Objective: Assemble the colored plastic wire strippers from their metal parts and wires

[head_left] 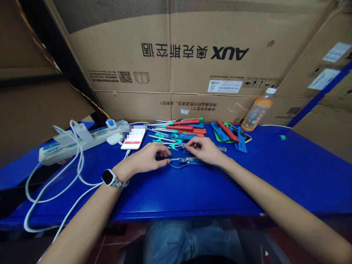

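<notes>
My left hand (152,157) is over the middle of the blue table, its thumb and fingers apart beside the metal tube of a lighter lying in pieces. My right hand (205,149) has thumb and index finger pinched together; whatever is between them is too small to make out. Under and between the hands lie a blue lighter handle shell (178,165) and clear plastic fuel tanks (221,149). Just behind are small green triggers (173,146) and metal tubes (161,138). Further back is a pile of long-nosed lighters with red (184,128), orange and blue handles.
Loose handle shells (225,130) in blue, red and green lie right of the pile, partly over a phone. Behind them leans an orange drink bottle (258,110). A lit phone (134,137), power strip (101,135) and looped white cables (79,161) occupy the left. Cardboard (178,73) walls the back.
</notes>
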Tool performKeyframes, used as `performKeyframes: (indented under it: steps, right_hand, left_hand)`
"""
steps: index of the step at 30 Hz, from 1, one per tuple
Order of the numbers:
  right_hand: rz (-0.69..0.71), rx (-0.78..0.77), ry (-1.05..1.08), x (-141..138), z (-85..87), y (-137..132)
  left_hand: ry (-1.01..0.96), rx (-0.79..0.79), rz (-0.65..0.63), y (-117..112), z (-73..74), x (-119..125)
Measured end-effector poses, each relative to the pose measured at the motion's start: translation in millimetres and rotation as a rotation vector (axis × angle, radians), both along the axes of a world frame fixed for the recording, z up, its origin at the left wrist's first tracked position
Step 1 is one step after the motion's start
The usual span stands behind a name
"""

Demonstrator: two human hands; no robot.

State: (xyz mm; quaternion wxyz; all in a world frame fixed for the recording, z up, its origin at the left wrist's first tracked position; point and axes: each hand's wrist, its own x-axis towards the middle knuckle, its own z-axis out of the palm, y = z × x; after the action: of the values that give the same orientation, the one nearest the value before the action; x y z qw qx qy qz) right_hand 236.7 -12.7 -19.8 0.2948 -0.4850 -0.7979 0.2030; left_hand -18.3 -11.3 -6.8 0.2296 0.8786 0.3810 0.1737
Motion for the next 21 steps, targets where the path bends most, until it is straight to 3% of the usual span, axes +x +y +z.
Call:
performKeyframes:
  steps: [5, 12, 16, 21]
  right_hand:
    - [-0.041, 0.099, -0.24, -19.1, 10.6, 4.0]
    - [-0.038, 0.168, -0.507, -54.3, 13.9, 20.0]
    - [-0.033, 0.124, -0.383, -46.5, 18.7, 14.2]
    - [0.077, -0.014, -0.054, -29.0, 24.9, -2.1]
  left_hand:
    - [-0.012, 0.092, 0.094, 10.2, 0.5, -10.3]
    - [-0.008, 0.155, 0.098, 13.5, -6.3, -7.5]
    - [-0.065, 0.317, 0.056, 7.8, -5.9, -2.6]
    - [-0.076, 0.468, -0.064, -4.0, -1.1, 11.3]
